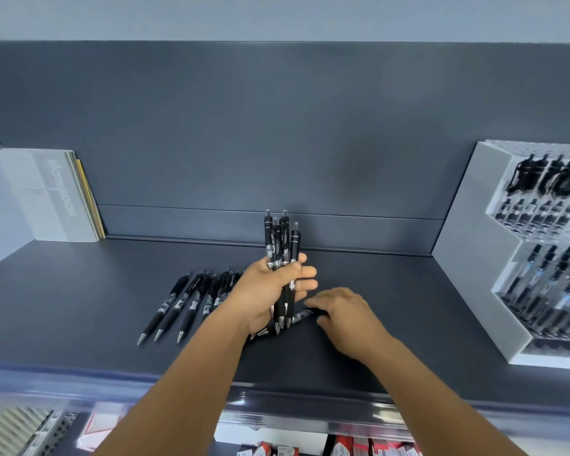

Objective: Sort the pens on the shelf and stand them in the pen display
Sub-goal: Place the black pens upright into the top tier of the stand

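Observation:
My left hand (270, 291) grips a bundle of several black pens (280, 238), held upright with the clicker ends up and the tips near the shelf. Just to its right, my right hand (343, 314) lies low on the dark shelf (392, 307), its fingertips on a single black pen (301, 314) lying there. A row of several more black pens (185, 304) lies on the shelf to the left, partly hidden behind my left forearm. The white stepped pen display (468, 232) stands at the right with many black pens upright in its clear tiers.
A grey notebook (53, 195) with others behind it leans against the back panel at far left. The shelf's front edge (310, 399) has a clear price rail. Below it, red and white packages (359, 447) sit on a lower shelf.

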Motion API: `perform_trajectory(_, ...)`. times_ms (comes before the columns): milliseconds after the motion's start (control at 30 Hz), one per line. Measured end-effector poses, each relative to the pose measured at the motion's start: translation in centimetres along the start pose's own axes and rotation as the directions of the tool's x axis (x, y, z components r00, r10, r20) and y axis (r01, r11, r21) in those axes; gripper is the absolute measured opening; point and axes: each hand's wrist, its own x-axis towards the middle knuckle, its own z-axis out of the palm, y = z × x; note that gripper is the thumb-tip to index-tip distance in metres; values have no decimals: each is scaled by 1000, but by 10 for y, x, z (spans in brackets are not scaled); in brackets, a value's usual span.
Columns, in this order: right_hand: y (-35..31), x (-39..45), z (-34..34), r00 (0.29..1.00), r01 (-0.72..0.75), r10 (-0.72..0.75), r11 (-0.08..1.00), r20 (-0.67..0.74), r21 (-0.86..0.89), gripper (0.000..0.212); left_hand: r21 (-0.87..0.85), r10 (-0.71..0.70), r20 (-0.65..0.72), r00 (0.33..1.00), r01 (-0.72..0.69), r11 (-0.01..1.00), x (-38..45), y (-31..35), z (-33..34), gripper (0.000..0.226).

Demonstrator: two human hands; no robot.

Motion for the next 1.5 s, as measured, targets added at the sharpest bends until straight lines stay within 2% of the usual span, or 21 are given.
perform_trajectory(100, 3, 2, -6, 999, -29, 28, 996, -20, -84, 29, 41, 36, -33, 999, -34, 999, -4, 1, -6, 18)
perform_trajectory(200, 8, -2, -15, 992, -117, 114, 991, -46, -65, 15, 46, 81, -81, 993, -78, 996, -8, 3, -12, 18)
perform_trajectory(267, 10, -7, -24, 980, -177, 179, 984, -87, 33, 6, 42, 107, -115, 988, -103, 994, -11, 4, -14, 17)
perform_trajectory(367, 10, -17, -43, 955, -226, 265, 941, -134, 250, 10, 22, 128, -162, 978, -126, 992, -14, 4, -11, 16)
perform_trajectory(467, 5, -27, -63, 924, -200, 308, 895, -227, 400, 11, 107, 167, -175, 970, -150, 983, -14, 2, -1, 18)
perform_trajectory(600, 2, -41, -93, 887, -146, 349, 833, -302, 533, 14, 160, 179, -112, 977, -161, 974, -15, 3, 22, 19)
perform_trajectory(700, 5, -51, -116, 830, -54, 420, 715, -367, 697, 20, 132, 170, -46, 984, -163, 978, -17, 7, 44, 19)
perform_trajectory(800, 9, -63, -138, 764, 62, 487, 597, -423, 800, 17, 77, 156, 38, 987, -159, 984, -18, 10, 67, 19)
perform_trajectory(900, 22, -74, -156, 710, 124, 500, 604, -495, 787, 19, 56, 157, 109, 982, -164, 985, -17, 13, 93, 19)
perform_trajectory(967, 34, -81, -169, 699, 143, 483, 628, -527, 765, 8, 50, 164, 132, 978, -172, 984, -14, 15, 112, 19)
perform_trajectory(1033, 47, -86, -183, 682, 152, 465, 666, -565, 731, 10, 26, 172, 135, 976, -177, 984, -10, 17, 133, 19)
perform_trajectory(1267, 114, -93, -240, 553, 20, 400, 871, -731, 491, 3, 53, 255, 149, 955, -265, 963, 9, 16, 199, 18)
perform_trajectory(1367, 140, -87, -261, 557, -38, 358, 912, -749, 408, 9, 95, 299, 116, 947, -310, 946, 18, 14, 223, 15)
perform_trajectory(1500, 163, -73, -273, 624, -82, 311, 938, -717, 336, 14, 92, 329, 75, 941, -335, 938, 28, 14, 244, 15)
